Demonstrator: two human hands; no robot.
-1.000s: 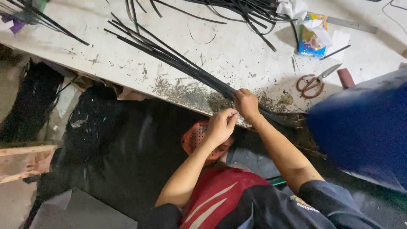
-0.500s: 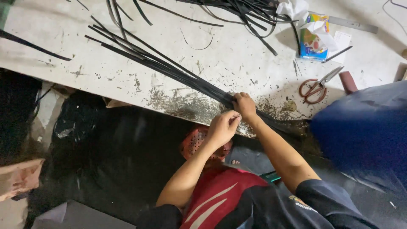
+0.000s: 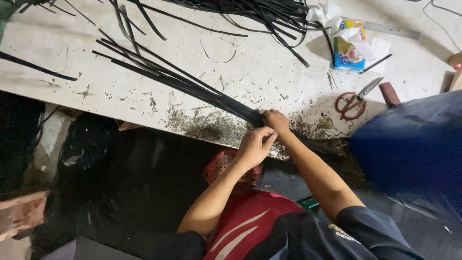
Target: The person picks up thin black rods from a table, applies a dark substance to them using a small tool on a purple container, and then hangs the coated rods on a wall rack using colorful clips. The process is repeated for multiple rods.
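Hands unmoved since the earlier frame; view shifted. Left hand [image 3: 255, 147] and right hand [image 3: 275, 121] both pinch the black strip bundle [image 3: 183, 83] at the table [image 3: 269, 72] edge, so gathering continues

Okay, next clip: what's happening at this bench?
A person is working a bundle of thin black strips at the edge of a worn white table. The right hand pinches the gathered end of the bundle at the table edge, while the left hand closes in just below it, fingers at the same spot. The strips fan out up and to the left across the table. Red-handled scissors lie to the right, untouched, and a bigger tangle of black strips sits at the far edge.
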